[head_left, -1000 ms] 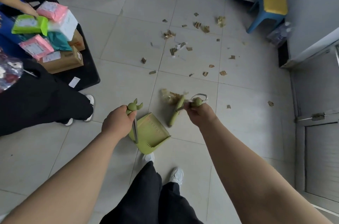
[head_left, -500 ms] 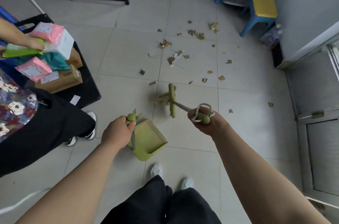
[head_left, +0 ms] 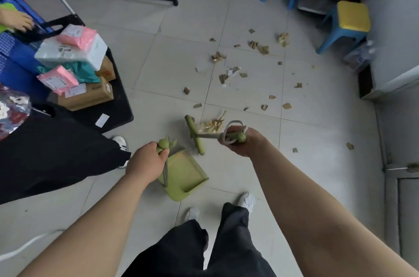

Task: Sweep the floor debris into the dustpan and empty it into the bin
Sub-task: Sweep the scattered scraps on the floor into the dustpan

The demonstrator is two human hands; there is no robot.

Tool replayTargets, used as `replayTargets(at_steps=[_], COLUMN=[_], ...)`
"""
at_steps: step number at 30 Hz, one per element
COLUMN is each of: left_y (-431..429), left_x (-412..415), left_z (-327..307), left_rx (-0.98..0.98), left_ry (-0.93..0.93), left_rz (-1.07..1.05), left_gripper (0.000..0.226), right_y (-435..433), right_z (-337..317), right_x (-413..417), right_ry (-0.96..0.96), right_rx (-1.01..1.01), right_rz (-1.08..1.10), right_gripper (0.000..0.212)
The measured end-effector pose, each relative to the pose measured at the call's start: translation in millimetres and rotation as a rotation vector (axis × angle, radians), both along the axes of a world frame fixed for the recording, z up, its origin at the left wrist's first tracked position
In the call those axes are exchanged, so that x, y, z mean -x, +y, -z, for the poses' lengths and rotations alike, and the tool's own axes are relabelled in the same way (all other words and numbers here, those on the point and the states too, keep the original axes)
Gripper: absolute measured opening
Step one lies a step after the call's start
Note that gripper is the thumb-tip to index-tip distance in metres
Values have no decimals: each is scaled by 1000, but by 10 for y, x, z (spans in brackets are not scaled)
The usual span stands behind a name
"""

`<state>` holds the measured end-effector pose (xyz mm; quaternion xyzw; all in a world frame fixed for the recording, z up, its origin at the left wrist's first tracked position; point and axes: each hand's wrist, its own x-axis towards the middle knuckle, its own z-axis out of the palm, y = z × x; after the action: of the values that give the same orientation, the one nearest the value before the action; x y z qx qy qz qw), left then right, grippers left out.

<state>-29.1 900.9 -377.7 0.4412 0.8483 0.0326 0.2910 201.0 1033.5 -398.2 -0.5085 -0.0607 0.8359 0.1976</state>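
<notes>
Grip state: your left hand (head_left: pixel 147 161) was curled round the grey upright handle of the pale green plastic dustpan (head_left: pixel 184 174), just under its green eared knob. Your right hand (head_left: pixel 243 144) was wrapped round the green end of the short green broom (head_left: pixel 195 135), with its white hanging loop standing clear of the knuckles.

Taking 12 o'clock as straight away from your feet, the pan sat on the grey tiled floor (head_left: pixel 136 186) just ahead of your white shoes. Its mouth opened toward 12 o'clock, and its toothed back wall was at 5 o'clock. This probably kept the lip flat on the floor and facing the work. The broom head lay at 1 o'clock of the pan, near its mouth. A small heap of torn brown cardboard scraps (head_left: pixel 212 125) touched the head on its 2 o'clock side.

More loose cardboard pieces (head_left: pixel 260 47) were scattered from 12 to 2 o'clock, well apart from the pan. No scraps could be seen in the pan, and no bin was in view.

Compared with half a second earlier, the head had closed on the pan mouth. The heap, previously blurred at the head's 9 o'clock side, lay on the opposite side. Both grips were unchanged.
</notes>
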Motion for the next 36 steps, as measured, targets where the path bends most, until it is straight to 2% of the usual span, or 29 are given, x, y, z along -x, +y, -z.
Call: replayTargets(at_steps=[3, 9, 13, 16, 19, 27, 30, 36], left_y=[101, 417, 669, 844, 1012, 1401, 1521, 1712], left_x=[-142, -544, -866, -1086, -1314, -1941, -2138, -2463], left_z=[30, 61, 28, 9, 1, -66, -87, -91], left_rx=[-3, 8, 4, -5, -10, -29, -33, -42], left_ry=[16, 21, 22, 14, 12, -9, -15, -8], left_rz=[-5, -11, 7, 18, 51, 171, 226, 353], left_gripper=[23, 24, 25, 26, 28, 28, 27, 27], right_y=[229, 686, 779, 814, 880, 885, 818, 583], right_z=[173, 233, 230, 112, 28, -361, -495, -572], right_x=[-191, -768, -1088, -1321, -1698, -2496, -2855, -3375], right_ry=[-85, -184, -160, -272, -226, -222, -248, -474], right_rx=[-56, -49, -109, -105, -102, -135, -132, -150], right_rz=[3, 32, 5, -40, 8, 131, 198, 275], right_gripper=[29, 26, 45, 28, 18, 23, 17, 21])
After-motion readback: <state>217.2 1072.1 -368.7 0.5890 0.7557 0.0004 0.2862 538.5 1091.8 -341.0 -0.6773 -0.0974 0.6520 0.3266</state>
